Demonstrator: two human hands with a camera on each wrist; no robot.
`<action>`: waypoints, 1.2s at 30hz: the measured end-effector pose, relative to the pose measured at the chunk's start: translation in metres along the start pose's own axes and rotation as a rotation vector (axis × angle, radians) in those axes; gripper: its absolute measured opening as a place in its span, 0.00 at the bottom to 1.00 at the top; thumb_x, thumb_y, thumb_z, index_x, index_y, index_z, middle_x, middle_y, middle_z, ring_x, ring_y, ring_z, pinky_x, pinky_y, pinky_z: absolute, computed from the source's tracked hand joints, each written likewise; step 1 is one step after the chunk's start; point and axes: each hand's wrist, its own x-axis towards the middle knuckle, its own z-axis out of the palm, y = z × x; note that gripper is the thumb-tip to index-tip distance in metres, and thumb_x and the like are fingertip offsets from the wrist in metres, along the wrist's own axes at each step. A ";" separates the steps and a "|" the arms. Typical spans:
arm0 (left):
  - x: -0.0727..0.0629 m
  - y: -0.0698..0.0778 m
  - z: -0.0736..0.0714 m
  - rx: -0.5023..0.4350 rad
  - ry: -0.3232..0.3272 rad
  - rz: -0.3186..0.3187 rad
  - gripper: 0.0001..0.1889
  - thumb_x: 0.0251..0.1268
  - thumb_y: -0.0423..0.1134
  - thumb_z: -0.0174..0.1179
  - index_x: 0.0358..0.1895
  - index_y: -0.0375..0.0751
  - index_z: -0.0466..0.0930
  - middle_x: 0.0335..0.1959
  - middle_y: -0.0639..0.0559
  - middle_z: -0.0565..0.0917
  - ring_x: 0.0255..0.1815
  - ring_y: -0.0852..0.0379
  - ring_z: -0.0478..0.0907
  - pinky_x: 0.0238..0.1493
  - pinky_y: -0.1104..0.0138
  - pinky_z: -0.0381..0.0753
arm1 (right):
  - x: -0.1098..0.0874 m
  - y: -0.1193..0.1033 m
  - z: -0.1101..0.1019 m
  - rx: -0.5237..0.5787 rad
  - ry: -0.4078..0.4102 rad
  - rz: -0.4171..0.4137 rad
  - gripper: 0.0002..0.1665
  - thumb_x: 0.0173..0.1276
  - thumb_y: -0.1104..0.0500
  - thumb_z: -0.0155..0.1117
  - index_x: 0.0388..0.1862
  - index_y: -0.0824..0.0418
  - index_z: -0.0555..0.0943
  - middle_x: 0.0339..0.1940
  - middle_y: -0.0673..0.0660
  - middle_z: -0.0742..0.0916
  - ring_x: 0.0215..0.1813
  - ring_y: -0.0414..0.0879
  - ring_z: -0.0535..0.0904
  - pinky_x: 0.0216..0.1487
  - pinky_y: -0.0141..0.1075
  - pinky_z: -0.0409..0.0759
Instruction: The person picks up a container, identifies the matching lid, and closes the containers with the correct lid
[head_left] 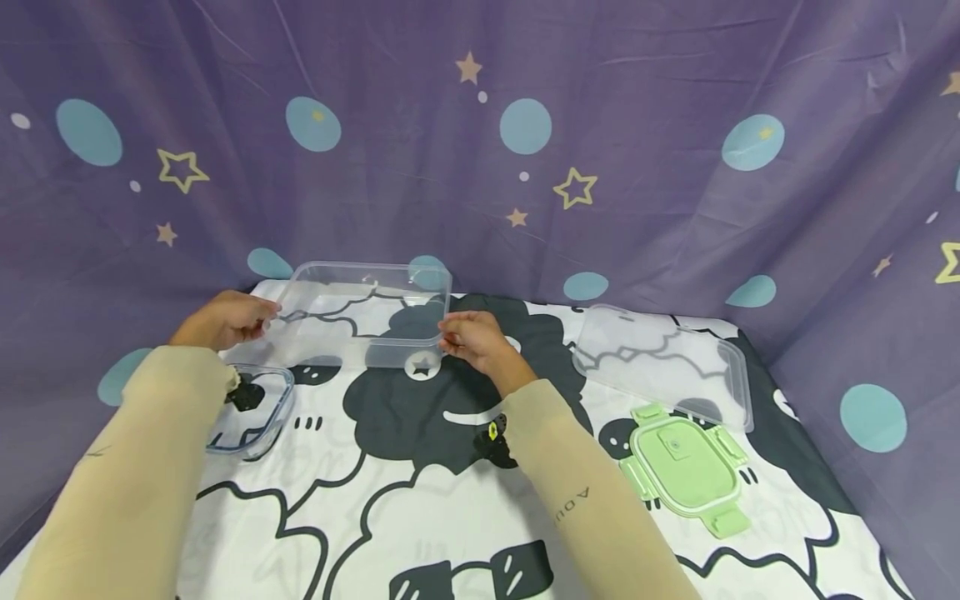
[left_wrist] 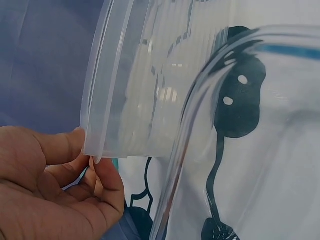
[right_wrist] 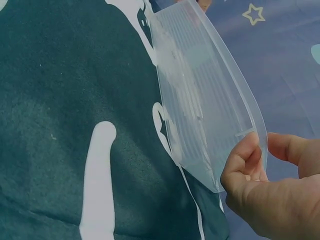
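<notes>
Both hands hold a clear rectangular plastic container (head_left: 397,354) at the back of the cloth-covered table, one at each end. At its left end, my left hand (head_left: 228,319) pinches the rim between thumb and fingers, as the left wrist view shows with the container wall (left_wrist: 145,100) close up. The right hand (head_left: 480,342) pinches the rim at the front right corner, thumb on one side and curled fingers on the other. Below my left wrist sits a glass container (head_left: 283,410) with rounded corners, its left part hidden by the sleeve.
On the right lies a clear rectangular plastic piece (head_left: 660,367). A green lid (head_left: 693,471) with flaps folded outward lies just in front of it. A purple curtain (head_left: 645,75) hangs along the table's back edge. The cloth (head_left: 420,517) has a black-and-white sheep print.
</notes>
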 end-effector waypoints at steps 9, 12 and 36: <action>-0.005 0.005 0.003 0.044 0.016 0.024 0.20 0.77 0.32 0.53 0.65 0.22 0.68 0.32 0.56 0.75 0.31 0.61 0.71 0.38 0.70 0.81 | -0.008 -0.005 -0.002 -0.015 -0.008 -0.014 0.08 0.70 0.74 0.62 0.45 0.66 0.77 0.32 0.56 0.82 0.28 0.42 0.78 0.32 0.31 0.82; -0.008 0.008 0.005 0.046 0.011 0.043 0.21 0.77 0.33 0.54 0.66 0.22 0.68 0.33 0.56 0.75 0.30 0.62 0.71 0.39 0.70 0.81 | -0.011 -0.007 -0.005 -0.008 -0.006 -0.018 0.08 0.70 0.74 0.62 0.45 0.67 0.77 0.32 0.56 0.82 0.28 0.43 0.77 0.32 0.31 0.82; -0.026 0.035 0.048 0.164 -0.032 0.148 0.20 0.81 0.36 0.49 0.64 0.22 0.68 0.37 0.53 0.75 0.34 0.60 0.73 0.39 0.70 0.81 | -0.047 -0.038 -0.052 -0.110 -0.006 -0.085 0.22 0.75 0.71 0.57 0.65 0.79 0.70 0.41 0.58 0.81 0.35 0.45 0.78 0.36 0.31 0.83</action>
